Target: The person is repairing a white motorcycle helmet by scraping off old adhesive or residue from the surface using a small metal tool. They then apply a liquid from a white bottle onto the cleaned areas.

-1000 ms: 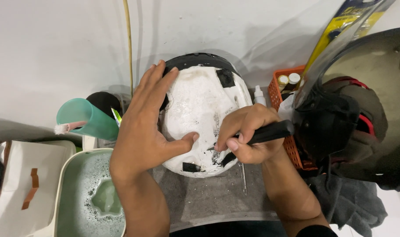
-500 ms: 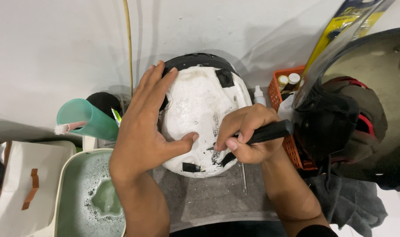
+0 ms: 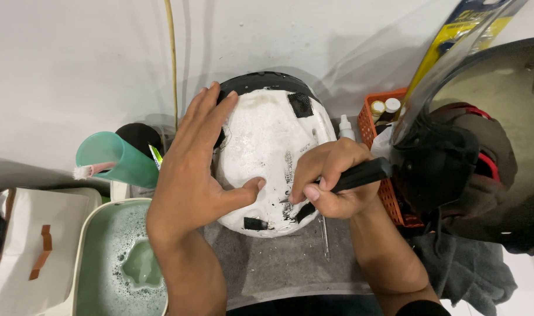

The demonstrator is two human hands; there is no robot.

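A white foam helmet liner with black patches and a black rim lies dome-up on a grey cloth. My left hand lies flat on its left side, fingers spread, thumb across the lower front. My right hand grips a black-handled tool whose tip presses on the liner's lower right surface, where black marks show. The tool's tip is hidden under my fingers.
A dark helmet with raised clear visor stands at the right, beside an orange basket of small bottles. A basin of soapy water, a teal cup with a brush and a white box sit left. A thin metal pick lies on the cloth.
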